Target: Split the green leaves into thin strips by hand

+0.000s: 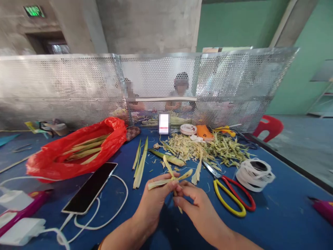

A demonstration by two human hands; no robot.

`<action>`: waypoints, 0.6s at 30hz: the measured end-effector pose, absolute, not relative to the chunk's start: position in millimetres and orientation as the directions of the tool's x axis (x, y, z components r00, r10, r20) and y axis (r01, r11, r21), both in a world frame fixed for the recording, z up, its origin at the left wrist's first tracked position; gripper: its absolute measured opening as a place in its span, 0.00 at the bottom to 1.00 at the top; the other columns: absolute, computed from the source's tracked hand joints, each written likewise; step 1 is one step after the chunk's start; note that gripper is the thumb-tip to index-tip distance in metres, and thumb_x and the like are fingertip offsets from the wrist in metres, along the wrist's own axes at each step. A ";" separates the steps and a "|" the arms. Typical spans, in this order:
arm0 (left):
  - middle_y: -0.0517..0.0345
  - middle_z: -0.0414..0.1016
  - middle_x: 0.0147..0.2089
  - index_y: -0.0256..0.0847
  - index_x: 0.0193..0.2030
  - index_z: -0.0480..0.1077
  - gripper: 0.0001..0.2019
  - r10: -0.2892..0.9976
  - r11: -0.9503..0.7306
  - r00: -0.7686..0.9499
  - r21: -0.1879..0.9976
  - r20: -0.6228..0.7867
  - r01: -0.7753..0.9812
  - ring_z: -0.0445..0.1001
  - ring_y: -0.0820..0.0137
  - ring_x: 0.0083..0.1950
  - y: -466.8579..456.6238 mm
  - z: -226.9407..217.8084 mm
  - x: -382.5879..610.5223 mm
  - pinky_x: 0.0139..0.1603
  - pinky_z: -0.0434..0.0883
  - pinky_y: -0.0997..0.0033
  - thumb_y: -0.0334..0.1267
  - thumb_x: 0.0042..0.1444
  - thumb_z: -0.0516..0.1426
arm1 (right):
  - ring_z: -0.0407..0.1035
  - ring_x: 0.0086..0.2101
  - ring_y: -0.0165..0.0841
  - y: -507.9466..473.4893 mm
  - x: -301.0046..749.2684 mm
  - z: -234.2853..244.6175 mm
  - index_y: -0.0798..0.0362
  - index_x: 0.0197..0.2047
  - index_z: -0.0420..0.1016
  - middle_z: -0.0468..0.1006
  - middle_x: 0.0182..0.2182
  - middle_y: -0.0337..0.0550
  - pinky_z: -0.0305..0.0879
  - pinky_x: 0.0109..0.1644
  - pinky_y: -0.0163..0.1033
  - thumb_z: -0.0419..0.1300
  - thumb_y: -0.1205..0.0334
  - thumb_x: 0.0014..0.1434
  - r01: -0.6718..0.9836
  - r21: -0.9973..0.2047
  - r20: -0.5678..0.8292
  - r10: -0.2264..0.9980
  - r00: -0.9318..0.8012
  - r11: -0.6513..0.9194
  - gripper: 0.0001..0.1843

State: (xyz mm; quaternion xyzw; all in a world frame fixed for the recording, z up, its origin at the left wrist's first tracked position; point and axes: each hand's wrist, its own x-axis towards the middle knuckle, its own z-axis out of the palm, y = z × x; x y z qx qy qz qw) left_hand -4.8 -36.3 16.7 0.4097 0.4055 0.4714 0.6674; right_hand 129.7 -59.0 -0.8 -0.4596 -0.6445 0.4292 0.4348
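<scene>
Close to the table's front middle, my left hand (156, 196) pinches pale yellow-green leaf strips (168, 167) that cross each other at the fingertips. My right hand (194, 201) meets it from the other side, its fingers closed on the same strips; one narrow end pokes out below. Just beyond the hands lie a wider green leaf piece (169, 158) and several long cut leaves (142, 166). Scissors (221, 178) with one yellow and one red handle rest open to the right. The exact crossing of the strips is partly hidden by my fingers.
A red plastic bag (78, 149) holds long leaves at left, near a phone (91, 189) on a white cable. Beyond the scissors are a heap of leaf scraps (187, 147) and a white ribbon roll (255, 177). A perforated metal divider (158, 76) stands behind; people sit past it.
</scene>
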 end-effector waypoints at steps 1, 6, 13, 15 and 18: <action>0.58 0.74 0.24 0.36 0.40 0.75 0.13 0.964 0.221 0.210 0.928 -0.162 -0.300 0.70 0.73 0.29 -35.6 16.0 -5.0 0.33 0.67 0.75 0.38 0.47 0.63 | 0.63 0.30 0.31 -59.6 129.7 0.4 0.54 0.22 0.65 0.67 0.26 0.38 0.59 0.36 0.34 0.56 0.66 0.54 0.221 -0.953 0.164 0.965 -0.206 0.209 0.10; 0.59 0.73 0.24 0.36 0.39 0.75 0.12 0.969 0.233 0.147 0.925 -0.197 -0.298 0.69 0.72 0.28 -33.9 9.4 -4.5 0.28 0.66 0.76 0.37 0.46 0.63 | 0.64 0.32 0.30 -63.5 127.1 1.1 0.54 0.21 0.66 0.67 0.27 0.38 0.59 0.37 0.33 0.56 0.67 0.55 0.241 -0.952 0.136 0.966 -0.221 0.190 0.12; 0.55 0.75 0.29 0.36 0.45 0.72 0.19 0.933 0.321 0.276 0.882 -0.231 -0.346 0.70 0.70 0.29 -34.2 15.2 -7.3 0.25 0.66 0.73 0.46 0.50 0.60 | 0.65 0.31 0.31 -63.2 126.5 -5.6 0.55 0.22 0.68 0.68 0.26 0.39 0.59 0.38 0.34 0.55 0.62 0.57 0.276 -0.943 0.145 0.975 -0.169 0.188 0.13; 0.52 0.76 0.31 0.35 0.45 0.72 0.20 0.927 0.322 0.306 0.877 -0.215 -0.357 0.72 0.69 0.32 -34.7 19.3 -8.0 0.29 0.67 0.73 0.48 0.51 0.58 | 0.65 0.31 0.31 -62.0 127.1 -7.0 0.55 0.23 0.68 0.69 0.26 0.39 0.59 0.38 0.34 0.55 0.61 0.57 0.281 -0.941 0.154 0.977 -0.147 0.191 0.13; 0.54 0.76 0.31 0.36 0.44 0.72 0.18 0.935 0.307 0.283 0.890 -0.215 -0.338 0.71 0.70 0.33 -35.0 20.0 -7.2 0.30 0.66 0.75 0.43 0.47 0.63 | 0.64 0.30 0.31 -61.3 127.3 -7.6 0.54 0.23 0.68 0.69 0.26 0.39 0.59 0.37 0.34 0.55 0.60 0.57 0.292 -0.936 0.161 0.977 -0.140 0.196 0.12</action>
